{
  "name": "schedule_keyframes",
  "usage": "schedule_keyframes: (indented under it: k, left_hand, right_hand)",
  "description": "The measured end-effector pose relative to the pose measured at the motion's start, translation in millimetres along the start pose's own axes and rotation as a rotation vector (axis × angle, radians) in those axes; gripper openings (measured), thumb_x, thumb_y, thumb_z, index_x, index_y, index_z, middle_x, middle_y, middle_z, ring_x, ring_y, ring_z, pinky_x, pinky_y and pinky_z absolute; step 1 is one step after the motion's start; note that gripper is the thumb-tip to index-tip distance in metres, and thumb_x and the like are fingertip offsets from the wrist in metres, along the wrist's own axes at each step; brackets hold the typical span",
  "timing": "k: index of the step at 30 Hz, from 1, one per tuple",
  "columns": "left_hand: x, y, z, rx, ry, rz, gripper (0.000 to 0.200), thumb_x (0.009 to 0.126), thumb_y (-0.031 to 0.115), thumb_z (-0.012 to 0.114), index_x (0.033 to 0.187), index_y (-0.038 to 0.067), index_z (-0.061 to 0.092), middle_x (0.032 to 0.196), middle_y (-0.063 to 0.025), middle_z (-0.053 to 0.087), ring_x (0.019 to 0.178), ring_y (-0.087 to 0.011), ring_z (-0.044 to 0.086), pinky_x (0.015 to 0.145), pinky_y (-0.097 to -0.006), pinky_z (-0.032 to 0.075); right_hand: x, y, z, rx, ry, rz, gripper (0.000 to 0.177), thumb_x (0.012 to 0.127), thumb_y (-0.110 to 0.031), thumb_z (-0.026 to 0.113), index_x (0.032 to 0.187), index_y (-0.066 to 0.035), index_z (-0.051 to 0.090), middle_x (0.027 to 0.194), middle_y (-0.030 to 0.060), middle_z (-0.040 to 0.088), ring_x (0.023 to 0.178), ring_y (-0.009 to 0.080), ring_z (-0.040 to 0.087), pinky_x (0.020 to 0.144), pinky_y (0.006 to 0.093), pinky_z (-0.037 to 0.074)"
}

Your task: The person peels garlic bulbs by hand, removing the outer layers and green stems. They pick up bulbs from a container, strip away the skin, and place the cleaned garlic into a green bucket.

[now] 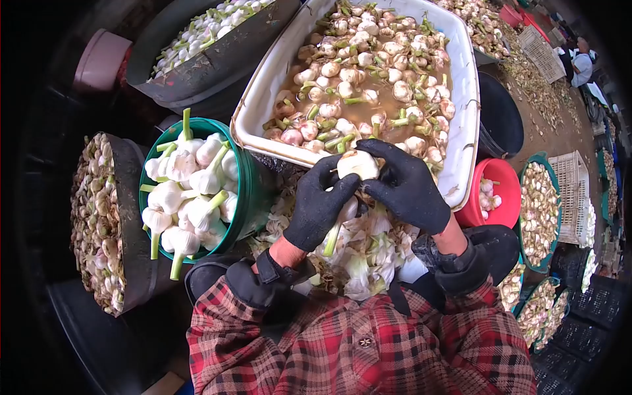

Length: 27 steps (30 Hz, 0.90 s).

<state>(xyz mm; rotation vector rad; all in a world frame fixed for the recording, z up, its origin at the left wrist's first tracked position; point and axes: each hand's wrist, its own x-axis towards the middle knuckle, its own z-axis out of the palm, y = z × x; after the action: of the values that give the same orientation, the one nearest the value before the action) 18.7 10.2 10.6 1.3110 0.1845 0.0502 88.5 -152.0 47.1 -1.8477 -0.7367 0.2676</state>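
Both of my hands wear dark gloves and meet over my lap, just in front of the white tub (467, 99). Between them is a garlic bulb (359, 165), pale, with its root end turned up and its green stem pointing down. My left hand (321, 205) grips it from the left, fingers curled round its side. My right hand (409, 189) closes on it from the right, fingertips pressed to its edge. Loose garlic skins (368, 253) lie heaped below the hands. Peeled white garlic bulbs (187, 191) with trimmed stems fill a green bucket (247, 191) at my left.
Dirty garlic bulbs (349, 74) soak in brown water in the tub. A red bucket (497, 191) with a few bulbs stands at right, beside a black bucket (497, 118). Large dark containers of garlic stand at left. Plastic crates (571, 197) and another person (580, 66) are farther right.
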Motion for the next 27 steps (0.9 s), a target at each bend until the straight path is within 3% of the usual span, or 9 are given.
schedule_keyframes:
  k: [3, 6, 12, 19, 20, 22, 24, 27]
  left_hand:
    - [-1.0, -3.2, 0.2, 0.056, 0.069, 0.068, 0.040, 0.087, 0.009, 0.065, 0.122, -0.005, 0.052, 0.110, -0.0103, 0.064, 0.096, -0.0150, 0.060, 0.084, -0.0289, 0.049]
    - [-3.6, -0.6, 3.9, 0.174, 0.116, 0.150, 0.039, 0.085, 0.007, 0.066, 0.120, -0.005, 0.053, 0.106, -0.0109, 0.064, 0.095, -0.0152, 0.062, 0.082, -0.0295, 0.050]
    - [-4.6, -10.0, 6.9, 0.310, 0.163, 0.250, 0.036, 0.082, 0.001, 0.067, 0.115, -0.004, 0.054, 0.101, -0.0105, 0.065, 0.086, -0.0135, 0.064, 0.074, -0.0269, 0.052]
    - [-5.6, -13.6, 5.2, 0.416, 0.123, 0.333, 0.034, 0.081, -0.001, 0.068, 0.113, -0.003, 0.056, 0.099, -0.0091, 0.065, 0.085, -0.0124, 0.063, 0.073, -0.0265, 0.052]
    - [-5.3, -11.5, 4.4, 0.417, 0.120, 0.333, 0.034, 0.081, -0.001, 0.068, 0.113, -0.003, 0.056, 0.099, -0.0091, 0.065, 0.085, -0.0124, 0.063, 0.073, -0.0265, 0.052]
    - [-3.7, -4.5, 3.2, 0.237, 0.021, 0.134, 0.033, 0.082, 0.000, 0.067, 0.114, -0.003, 0.056, 0.100, -0.0092, 0.065, 0.085, -0.0133, 0.064, 0.073, -0.0276, 0.053]
    - [-0.8, -2.3, -0.5, 0.130, -0.030, 0.082, 0.034, 0.082, 0.001, 0.067, 0.114, -0.003, 0.056, 0.099, -0.0091, 0.065, 0.085, -0.0136, 0.064, 0.072, -0.0269, 0.053]
    - [-0.4, 3.5, -7.4, -0.046, -0.103, 0.001, 0.038, 0.083, 0.002, 0.067, 0.118, -0.003, 0.055, 0.103, -0.0099, 0.065, 0.086, -0.0136, 0.064, 0.075, -0.0265, 0.053]
  right_hand:
    - [-2.2, -5.2, 10.0, -0.026, 0.176, 0.007, 0.040, 0.075, -0.004, 0.072, 0.113, -0.003, 0.062, 0.099, 0.0115, 0.066, 0.066, 0.0141, 0.064, 0.057, 0.0265, 0.051]
    - [-4.2, -13.7, 21.7, -0.202, 0.395, -0.026, 0.015, 0.075, -0.004, 0.073, 0.088, -0.002, 0.066, 0.079, 0.0088, 0.063, 0.060, 0.0177, 0.063, 0.055, 0.0279, 0.049]
    - [-12.7, -4.3, 27.1, -0.451, 0.452, -0.143, 0.005, 0.076, -0.005, 0.068, 0.081, -0.006, 0.065, 0.076, 0.0116, 0.063, 0.063, 0.0292, 0.063, 0.056, 0.0359, 0.049]
    - [-14.4, -0.4, 28.4, -0.455, 0.441, -0.069, 0.005, 0.074, -0.006, 0.067, 0.073, -0.007, 0.062, 0.073, 0.0125, 0.062, 0.064, 0.0336, 0.062, 0.056, 0.0381, 0.049]
    - [-14.4, 4.1, 27.8, -0.407, 0.438, -0.058, 0.004, 0.074, -0.006, 0.066, 0.074, -0.005, 0.062, 0.069, 0.0115, 0.062, 0.059, 0.0299, 0.062, 0.055, 0.0367, 0.048]
    - [-15.2, 8.0, 22.0, -0.360, 0.436, -0.048, 0.003, 0.074, -0.006, 0.065, 0.074, -0.004, 0.063, 0.065, 0.0105, 0.061, 0.055, 0.0261, 0.061, 0.054, 0.0353, 0.048]
    - [-18.6, 10.8, 11.3, 0.038, 0.350, 0.224, 0.006, 0.076, -0.005, 0.063, 0.078, 0.000, 0.065, 0.060, 0.0084, 0.061, 0.051, 0.0141, 0.056, 0.053, 0.0312, 0.045]
    - [-25.5, 23.7, -6.1, 0.285, 0.416, 0.411, 0.010, 0.077, -0.005, 0.062, 0.081, 0.003, 0.065, 0.060, 0.0076, 0.061, 0.054, 0.0072, 0.052, 0.053, 0.0283, 0.044]
